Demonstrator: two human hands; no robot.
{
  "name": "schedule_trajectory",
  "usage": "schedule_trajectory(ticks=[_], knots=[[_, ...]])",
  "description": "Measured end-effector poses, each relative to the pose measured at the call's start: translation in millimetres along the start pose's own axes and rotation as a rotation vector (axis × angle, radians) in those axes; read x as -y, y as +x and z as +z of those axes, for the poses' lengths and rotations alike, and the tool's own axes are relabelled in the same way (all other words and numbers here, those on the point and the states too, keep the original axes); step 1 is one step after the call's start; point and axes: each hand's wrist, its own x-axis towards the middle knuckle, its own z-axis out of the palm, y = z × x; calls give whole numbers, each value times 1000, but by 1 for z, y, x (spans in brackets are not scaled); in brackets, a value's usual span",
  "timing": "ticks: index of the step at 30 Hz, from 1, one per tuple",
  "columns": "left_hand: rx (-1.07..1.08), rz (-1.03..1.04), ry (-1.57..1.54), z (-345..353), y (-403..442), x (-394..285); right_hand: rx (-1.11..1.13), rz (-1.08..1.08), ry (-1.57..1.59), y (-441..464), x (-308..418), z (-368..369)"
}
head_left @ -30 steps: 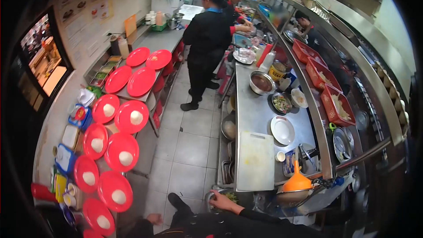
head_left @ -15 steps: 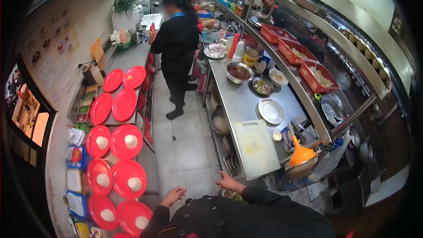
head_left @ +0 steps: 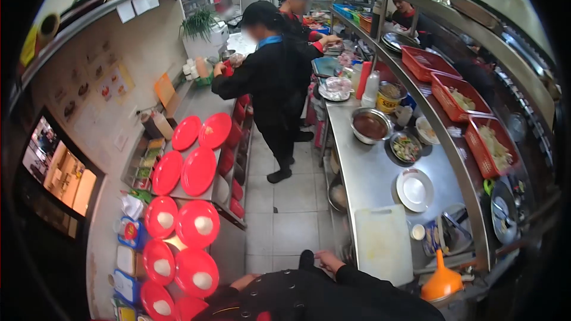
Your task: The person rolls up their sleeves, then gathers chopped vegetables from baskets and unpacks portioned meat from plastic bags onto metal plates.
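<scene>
A steel counter (head_left: pixel 369 169) stretches away at 1 o'clock, beside a tiled aisle (head_left: pixel 262 223) running to 12, where two co-workers (head_left: pixel 270 77) stand in the way. On its near end, at 2 o'clock, lies the white cutting board (head_left: pixel 382 246), long axis nearly 12-to-6, slotted end away. Red plates (head_left: pixel 198 169) (several bearing white mounds (head_left: pixel 203 224)) spread from 10 to 11. The right hand (head_left: pixel 329 260), fingers loosely parted, is near the board; the left hand (head_left: pixel 244 281), nearer the plates, is partly hidden, so I can't tell its grip.

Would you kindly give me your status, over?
Left hand near red plates, right hand near cutting board. Nothing visible in either grip. Co-worker standing in aisle ahead.
</scene>
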Motion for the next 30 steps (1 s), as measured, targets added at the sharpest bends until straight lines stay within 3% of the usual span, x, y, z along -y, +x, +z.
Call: schedule_trajectory(ticks=[1,3,5,6,9,12,13,15,17,18,19,20,21,22,23,26,28,30], knots=[[-13,-99,-146,-14,4,-6,46,42,-143,-23,47,3],[-32,-215,-307,-27,15,-12,104,17,-2,19,68,-2],[-70,151,221,-51,32,-2,195,-5,56,65,84,-9],[-77,140,209,-61,37,3,205,27,106,65,112,-11],[-198,-553,-413,-91,64,-52,233,46,137,81,169,-22],[-271,-596,-550,-106,94,-45,236,24,115,104,215,-20],[-268,-595,-558,-107,103,-33,257,16,96,115,224,-21],[-198,-285,-403,-117,128,-1,267,10,82,143,225,-21],[-144,-299,-523,-138,172,19,140,-178,-192,169,227,-28],[-97,-321,-645,-146,194,24,62,-70,-51,153,244,-22],[-96,-295,-665,-162,213,20,32,4,-332,116,279,-14],[-48,-360,-665,-189,229,7,88,-14,-174,168,244,-31],[1,-421,-663,-215,248,-3,210,-123,-410,174,244,-44],[1,-384,-686,-236,271,-3,221,-451,-850,182,242,-53],[59,-419,-689,-258,292,0,97,-45,-741,119,298,-24],[155,-433,-578,-317,329,-25,63,-46,-654,172,274,-56],[202,-365,-641,-346,364,-16,295,-835,-1115,203,263,-91],[207,-338,-524,-375,398,-19,161,-427,-996,200,280,-93]])
